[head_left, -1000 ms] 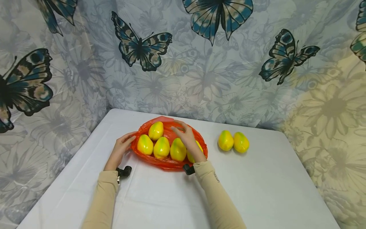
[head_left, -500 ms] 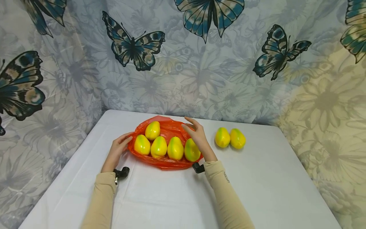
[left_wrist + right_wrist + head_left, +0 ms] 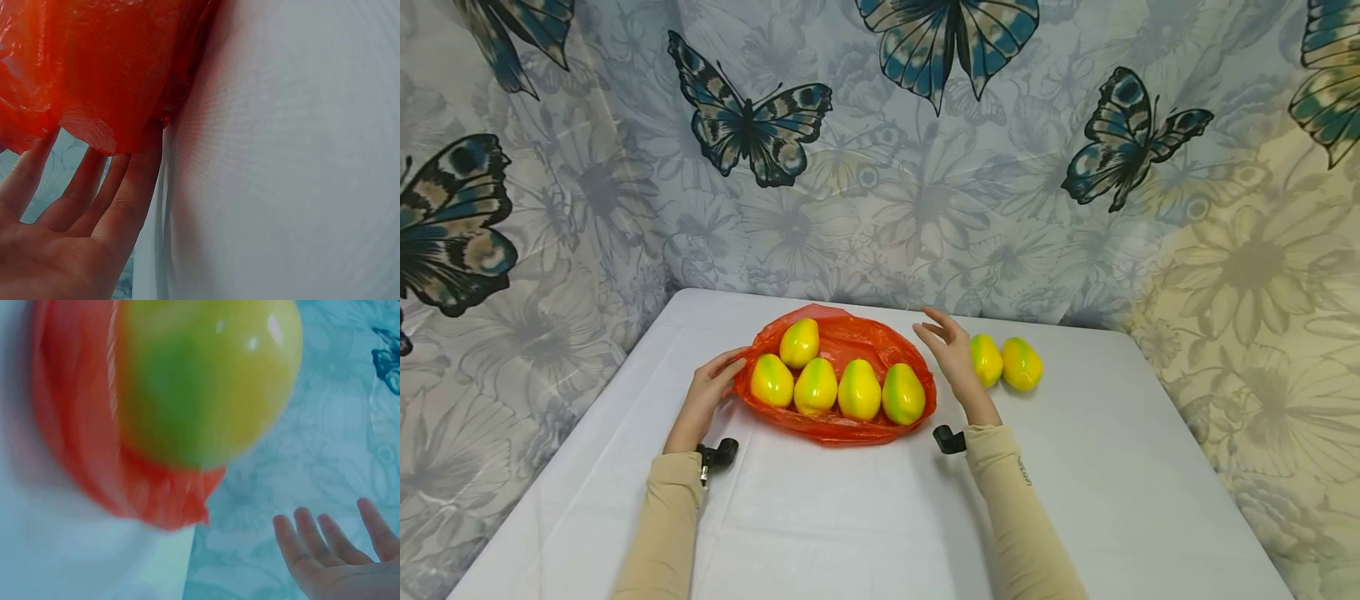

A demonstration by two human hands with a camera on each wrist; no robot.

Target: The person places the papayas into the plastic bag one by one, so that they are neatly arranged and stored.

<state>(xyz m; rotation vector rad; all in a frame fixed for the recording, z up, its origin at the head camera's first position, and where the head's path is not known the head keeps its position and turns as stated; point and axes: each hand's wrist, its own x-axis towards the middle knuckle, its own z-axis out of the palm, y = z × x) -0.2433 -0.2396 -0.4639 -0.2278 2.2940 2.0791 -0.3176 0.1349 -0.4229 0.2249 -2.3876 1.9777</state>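
A red plastic bag (image 3: pixel 831 432) lies spread wide on the table, with several glossy yellow-green pear-shaped fruits (image 3: pixel 859 390) inside it. My left hand (image 3: pixel 709 392) touches the bag's left edge. In the left wrist view its fairly straight fingers (image 3: pixel 122 194) reach against the red plastic, their tips hidden. Just right of the bag, my right hand (image 3: pixel 955 358) is in the air with nothing held, its fingers spread and relaxed. Beyond it stand two more such fruits (image 3: pixel 1022 364), one partly covered by the hand. The right wrist view shows one bagged fruit (image 3: pixel 212 381) close up.
A white-covered table (image 3: pixel 820 517) carries everything. Behind and beside it hangs a cloth (image 3: pixel 902 225) printed with flowers and butterflies. Black wrist cameras (image 3: pixel 950 439) sit at both wrists.
My right hand has drawn back from over the bag's right side towards the two loose fruits, uncovering the rightmost fruit in the bag. The left hand stays at the bag's edge.
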